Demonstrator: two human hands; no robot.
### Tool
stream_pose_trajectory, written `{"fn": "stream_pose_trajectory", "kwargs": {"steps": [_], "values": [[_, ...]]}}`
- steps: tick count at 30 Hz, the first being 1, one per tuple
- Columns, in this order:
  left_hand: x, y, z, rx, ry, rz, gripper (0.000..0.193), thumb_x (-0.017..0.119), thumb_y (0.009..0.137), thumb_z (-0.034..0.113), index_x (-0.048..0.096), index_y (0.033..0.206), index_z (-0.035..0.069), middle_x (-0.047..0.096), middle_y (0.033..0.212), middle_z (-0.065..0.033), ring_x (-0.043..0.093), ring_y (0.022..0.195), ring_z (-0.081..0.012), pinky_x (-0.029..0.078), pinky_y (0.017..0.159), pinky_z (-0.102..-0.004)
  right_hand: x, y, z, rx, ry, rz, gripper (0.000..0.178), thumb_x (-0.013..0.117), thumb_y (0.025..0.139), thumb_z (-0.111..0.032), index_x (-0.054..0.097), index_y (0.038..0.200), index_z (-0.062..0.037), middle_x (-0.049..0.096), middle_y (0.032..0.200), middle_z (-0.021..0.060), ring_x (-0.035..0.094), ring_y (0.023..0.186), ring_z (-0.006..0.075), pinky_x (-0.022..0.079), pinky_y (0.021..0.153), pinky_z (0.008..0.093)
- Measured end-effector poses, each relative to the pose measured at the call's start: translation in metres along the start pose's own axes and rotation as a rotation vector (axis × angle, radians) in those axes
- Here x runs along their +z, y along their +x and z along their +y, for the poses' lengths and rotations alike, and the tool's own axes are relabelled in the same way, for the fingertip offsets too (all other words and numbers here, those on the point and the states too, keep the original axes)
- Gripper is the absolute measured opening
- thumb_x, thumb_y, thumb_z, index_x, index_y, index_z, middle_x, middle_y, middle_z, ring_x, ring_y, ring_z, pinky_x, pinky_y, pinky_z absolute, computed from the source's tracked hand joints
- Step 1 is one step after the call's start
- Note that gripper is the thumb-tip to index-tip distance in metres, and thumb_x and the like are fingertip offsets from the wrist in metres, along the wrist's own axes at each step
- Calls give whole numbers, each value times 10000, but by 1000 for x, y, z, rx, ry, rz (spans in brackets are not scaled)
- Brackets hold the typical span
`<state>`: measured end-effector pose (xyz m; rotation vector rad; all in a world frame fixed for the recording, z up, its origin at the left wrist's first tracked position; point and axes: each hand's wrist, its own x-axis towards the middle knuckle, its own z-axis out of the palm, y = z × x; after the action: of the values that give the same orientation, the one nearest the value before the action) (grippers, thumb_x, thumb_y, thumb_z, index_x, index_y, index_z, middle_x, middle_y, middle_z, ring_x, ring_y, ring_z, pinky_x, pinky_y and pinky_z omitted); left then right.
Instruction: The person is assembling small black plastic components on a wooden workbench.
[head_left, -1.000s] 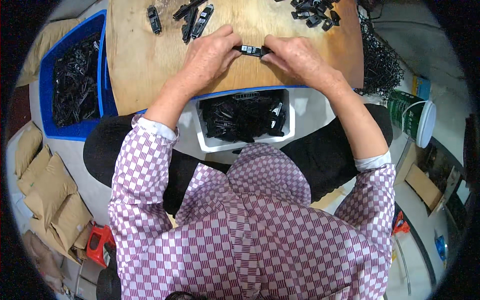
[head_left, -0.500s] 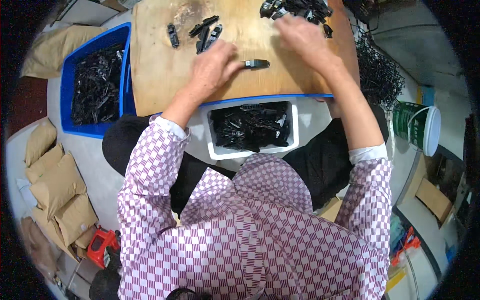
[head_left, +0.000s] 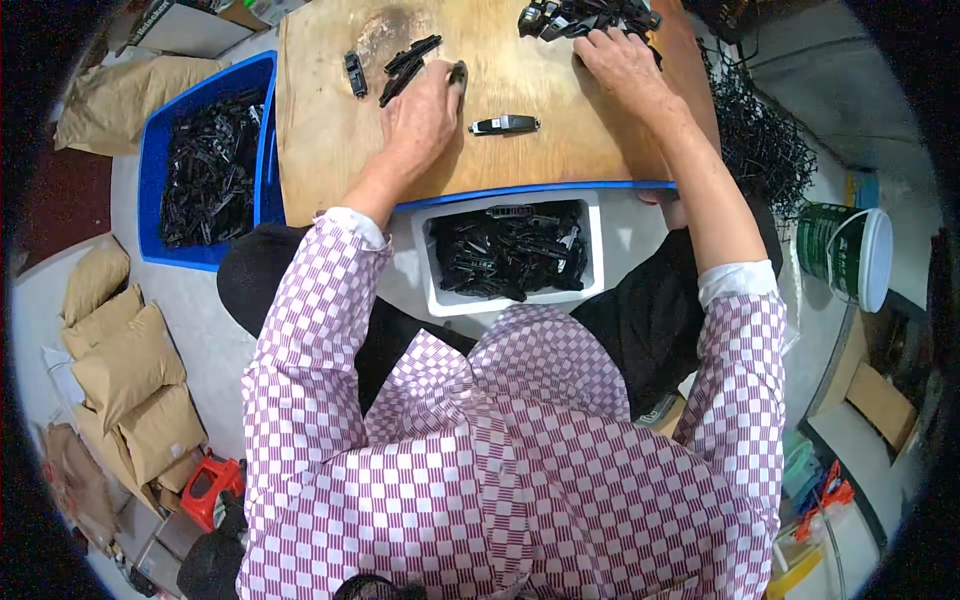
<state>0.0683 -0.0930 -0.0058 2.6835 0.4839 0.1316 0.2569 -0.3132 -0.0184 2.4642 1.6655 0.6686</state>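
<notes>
My left hand [head_left: 418,122] is closed at the left of the wooden board [head_left: 570,155], and the end of a black plastic part [head_left: 457,74] shows between its thumb and fingers. Just beyond it lie a few similar slim black parts [head_left: 408,62], with another small black part [head_left: 355,75] farther left. One black part with a pale end [head_left: 504,125] lies alone on the board between my hands. At the far right, the fingers of my right hand [head_left: 622,72] are slightly apart and touch the near edge of a pile of black parts [head_left: 585,18]. Their tips are partly hidden.
A white box [head_left: 432,292] filled with black parts stands between my legs, under the board's near edge. Left of the board is a blue bin [head_left: 150,215] of black pieces. Thin black pieces [head_left: 760,145] are heaped on the right, near a green bucket [head_left: 822,245].
My left hand has drawn back from the lone part and moved slightly left, with a black part now in it. The lone part has shifted a little left. My right hand has moved slightly right along the pile.
</notes>
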Motion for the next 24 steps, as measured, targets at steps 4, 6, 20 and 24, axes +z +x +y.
{"fn": "stream_pose_trajectory", "kwargs": {"steps": [4,6,20,24], "values": [[1,6,-9,258,-50,165,239,521,887,97,585,1116,119,640,966,-176,627,913,-384,504,749,-470,-4,4,-10,42,129,-47,183,564,842,-125,569,1017,-72,560,906,89,595,966,264,506,783,394],[0,9,-14,300,82,34,275,480,891,58,585,1132,141,644,1002,-164,627,931,-380,506,765,-470,-6,7,-22,72,183,-66,180,560,856,-133,566,1022,-63,564,921,100,589,987,280,502,801,405],[-1,34,7,224,34,-124,291,645,840,228,595,1109,127,686,892,-162,656,892,-361,518,747,-457,-9,16,-51,360,971,-343,240,531,922,-260,589,1077,-87,652,1024,154,625,962,350,501,808,465],[-12,28,-5,264,45,-28,167,612,869,180,641,1020,113,673,924,-138,648,890,-339,505,740,-444,-23,10,-51,155,642,-240,231,604,903,-264,606,1047,-83,612,923,108,628,875,307,500,727,414]]}}
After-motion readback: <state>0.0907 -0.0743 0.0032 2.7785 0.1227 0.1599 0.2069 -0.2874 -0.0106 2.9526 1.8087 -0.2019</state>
